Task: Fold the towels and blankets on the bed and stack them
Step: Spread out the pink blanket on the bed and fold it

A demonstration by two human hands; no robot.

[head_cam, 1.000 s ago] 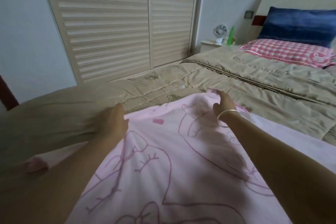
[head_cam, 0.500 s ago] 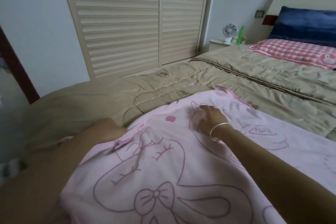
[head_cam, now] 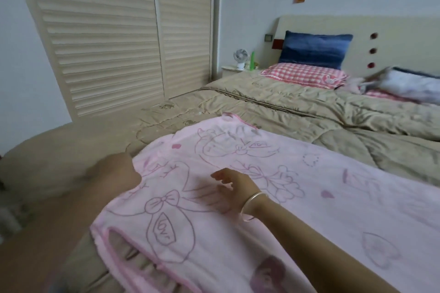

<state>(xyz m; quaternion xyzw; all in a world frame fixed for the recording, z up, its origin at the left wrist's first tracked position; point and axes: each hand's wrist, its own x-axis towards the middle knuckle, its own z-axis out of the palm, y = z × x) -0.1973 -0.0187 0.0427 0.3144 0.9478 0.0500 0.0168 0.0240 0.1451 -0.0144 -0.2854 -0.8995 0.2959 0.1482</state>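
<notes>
A pink blanket (head_cam: 297,197) with purple cartoon drawings lies spread over the near part of the bed. My left hand (head_cam: 116,171) rests at its left edge, fingers curled; whether it pinches the cloth is hidden. My right hand (head_cam: 234,185), with a bracelet at the wrist, hovers just above the middle of the blanket, fingers apart and holding nothing. The blanket's near left corner is turned under itself, showing a pink trim.
A tan quilt (head_cam: 285,107) covers the bed. At the headboard lie a blue pillow (head_cam: 314,49), a pink checked pillow (head_cam: 302,75) and a heap of pale cloth (head_cam: 404,85). A louvred wardrobe (head_cam: 107,43) stands left; a nightstand with a small fan (head_cam: 240,57) beyond.
My right hand has slid back from the blanket's far edge toward me and lifted off the cloth. My left hand has stayed at the left edge. The view has tilted up and right.
</notes>
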